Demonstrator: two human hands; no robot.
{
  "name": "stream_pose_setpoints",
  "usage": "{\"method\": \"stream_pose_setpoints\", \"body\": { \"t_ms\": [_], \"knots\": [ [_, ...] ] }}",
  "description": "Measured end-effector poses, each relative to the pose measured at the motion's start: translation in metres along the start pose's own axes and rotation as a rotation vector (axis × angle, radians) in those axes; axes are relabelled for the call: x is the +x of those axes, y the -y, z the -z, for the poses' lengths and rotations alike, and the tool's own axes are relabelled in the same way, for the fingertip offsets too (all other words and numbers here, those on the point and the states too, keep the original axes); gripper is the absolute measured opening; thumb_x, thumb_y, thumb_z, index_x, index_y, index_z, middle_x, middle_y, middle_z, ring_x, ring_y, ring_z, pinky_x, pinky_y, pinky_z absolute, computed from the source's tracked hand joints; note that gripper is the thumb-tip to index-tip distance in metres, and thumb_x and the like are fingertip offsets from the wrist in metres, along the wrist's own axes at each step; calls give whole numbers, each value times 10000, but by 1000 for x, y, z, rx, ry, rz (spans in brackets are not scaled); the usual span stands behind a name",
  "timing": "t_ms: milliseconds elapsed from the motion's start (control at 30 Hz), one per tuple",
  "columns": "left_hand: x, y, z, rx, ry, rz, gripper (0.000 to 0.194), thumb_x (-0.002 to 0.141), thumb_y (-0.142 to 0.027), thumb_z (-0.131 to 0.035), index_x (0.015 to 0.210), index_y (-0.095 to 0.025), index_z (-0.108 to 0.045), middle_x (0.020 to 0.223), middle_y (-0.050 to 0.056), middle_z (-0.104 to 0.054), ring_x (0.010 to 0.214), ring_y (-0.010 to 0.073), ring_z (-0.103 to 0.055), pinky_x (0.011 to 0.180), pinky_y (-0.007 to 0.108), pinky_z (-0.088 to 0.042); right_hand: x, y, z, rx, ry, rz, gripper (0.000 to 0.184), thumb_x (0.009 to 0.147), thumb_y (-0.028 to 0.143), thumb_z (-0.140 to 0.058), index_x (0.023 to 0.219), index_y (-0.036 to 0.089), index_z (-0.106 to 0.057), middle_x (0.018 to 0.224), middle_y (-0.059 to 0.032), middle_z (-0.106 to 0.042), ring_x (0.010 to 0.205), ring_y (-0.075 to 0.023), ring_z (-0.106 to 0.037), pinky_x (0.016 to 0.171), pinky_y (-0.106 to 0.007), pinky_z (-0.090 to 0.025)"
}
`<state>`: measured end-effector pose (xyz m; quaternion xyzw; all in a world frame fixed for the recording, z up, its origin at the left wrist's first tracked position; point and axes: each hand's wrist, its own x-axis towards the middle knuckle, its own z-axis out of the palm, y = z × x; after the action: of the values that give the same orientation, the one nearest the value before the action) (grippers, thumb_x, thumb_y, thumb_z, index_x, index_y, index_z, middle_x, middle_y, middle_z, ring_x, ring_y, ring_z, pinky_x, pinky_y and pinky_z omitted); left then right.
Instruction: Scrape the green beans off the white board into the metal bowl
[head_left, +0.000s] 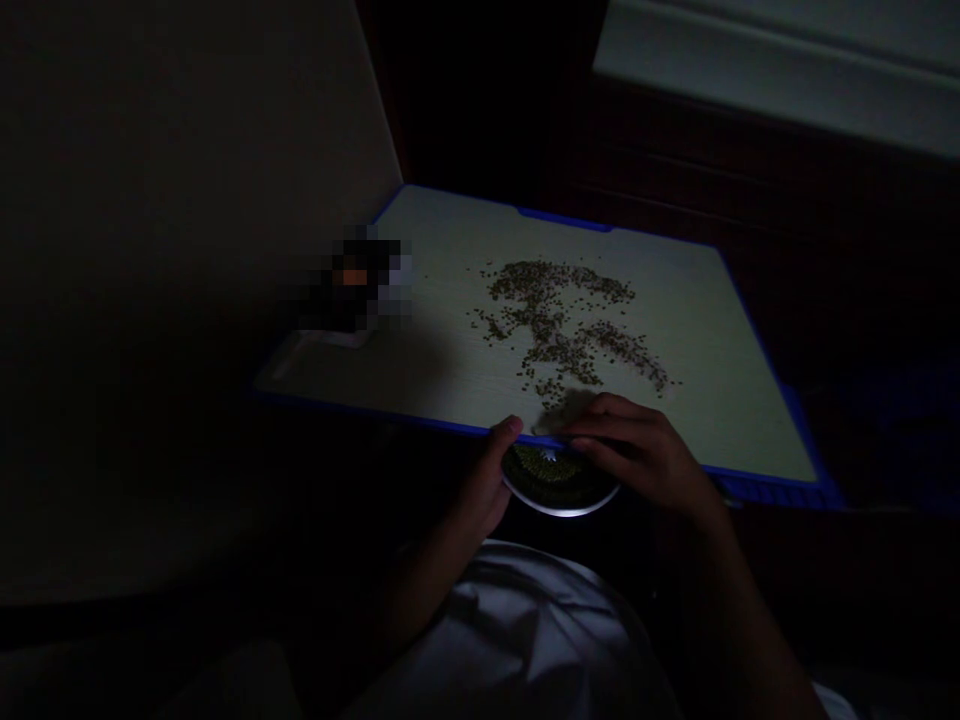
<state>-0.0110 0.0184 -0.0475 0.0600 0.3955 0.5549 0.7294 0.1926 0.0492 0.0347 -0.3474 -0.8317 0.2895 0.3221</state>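
Note:
A pale board with a blue rim [697,300] lies in front of me in dim light. Small dark green beans [559,320] are scattered across its middle. My left hand [484,480] grips a white bowl [559,495] just below the board's near edge, thumb up at the rim. The bowl holds green beans. My right hand [641,450] lies curled over the board's near edge above the bowl. Its fingertips are blurred, and I cannot make out what is under them.
A dark blurred object [352,285] stands at the board's left side. A pale wall rises at the left and a light ledge [772,70] runs along the top right. My white clothing [517,630] fills the lower middle.

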Motion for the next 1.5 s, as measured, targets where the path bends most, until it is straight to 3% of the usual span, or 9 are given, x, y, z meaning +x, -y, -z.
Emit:
{"method": "stream_pose_setpoints", "body": {
  "t_ms": [533, 700, 867, 1033, 1367, 1500],
  "knots": [
    [-2, 4, 6, -36, -60, -65, 609, 760, -388, -984, 1293, -187, -770, 1317, 121, -855, 1332, 368, -739, 1194, 513, -529, -13, 1, 0, -99, -395, -249, 87, 943, 307, -764, 898, 254, -816, 802, 5, -750, 714, -177, -699, 669, -317, -548],
    [-2, 4, 5, -46, -56, -83, 625, 753, -364, -985, 1314, -204, -761, 1338, 114, -847, 1373, 354, -718, 1214, 492, -510, -20, -9, 6, -105, -592, -318, 132, 1009, 344, -695, 975, 241, -771, 862, -23, -793, 769, -208, -742, 649, -315, -562],
    [-2, 2, 4, -31, -44, -46, 507, 731, -425, -990, 1131, -171, -811, 1185, 137, -883, 1347, 409, -726, 1217, 548, -508, -19, -4, 4, -104, -434, -289, 121, 1010, 355, -726, 1025, 264, -804, 925, -18, -799, 826, -203, -751, 713, -327, -577],
    [-3, 2, 3, -28, -22, -31, 495, 769, -431, -969, 1160, -169, -816, 1195, 130, -885, 1354, 398, -725, 1231, 552, -502, -12, 8, -5, -123, -252, -214, 101, 999, 324, -738, 1015, 271, -824, 879, -9, -771, 796, -183, -731, 726, -313, -572],
    [-3, 1, 2, -41, -32, -53, 516, 734, -428, -989, 1154, -188, -811, 1314, 134, -856, 1408, 395, -694, 1238, 534, -502, -15, -1, -8, -280, -444, -281, 135, 1028, 352, -698, 1053, 255, -789, 933, -41, -798, 821, -223, -739, 738, -359, -568],
    [-2, 2, 2, -40, -32, -48, 506, 722, -430, -994, 1124, -177, -819, 1226, 148, -877, 1380, 421, -708, 1236, 572, -496, -14, 3, -8, -269, -399, -244, 135, 1030, 361, -696, 1033, 266, -792, 904, -36, -783, 807, -219, -732, 726, -351, -571]
  ]
}}
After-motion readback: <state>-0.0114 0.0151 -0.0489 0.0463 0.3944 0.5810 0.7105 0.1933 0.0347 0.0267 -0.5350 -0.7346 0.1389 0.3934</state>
